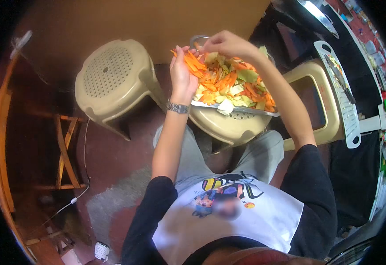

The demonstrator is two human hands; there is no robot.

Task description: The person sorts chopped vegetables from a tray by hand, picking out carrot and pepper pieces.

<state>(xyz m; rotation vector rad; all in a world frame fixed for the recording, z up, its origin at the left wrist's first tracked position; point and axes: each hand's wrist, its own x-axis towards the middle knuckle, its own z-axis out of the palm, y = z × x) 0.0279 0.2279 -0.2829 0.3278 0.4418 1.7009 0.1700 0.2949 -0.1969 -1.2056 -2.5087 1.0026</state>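
Observation:
My left hand (182, 75), with a metal watch at its wrist, is cupped around a bundle of orange carrot strips (195, 65) at the left edge of a tray. My right hand (223, 44) hovers over the far side with its fingers curled together; what they hold, if anything, is hidden. Below both hands, the metal tray (263, 112) carries a heap of carrot pieces and pale green and yellowish cut vegetables (230, 88). Behind the right hand's fingertips, a metal bowl (194, 39) shows partly, with something orange in it.
The tray rests on a cream plastic stool (219, 129) before my knees. Another cream stool (109, 68) stands to the left. At right, a white cutting board (352, 126) with a knife (339, 76) and vegetable bits lies on a third stool (332, 119). A cable crosses the floor at left.

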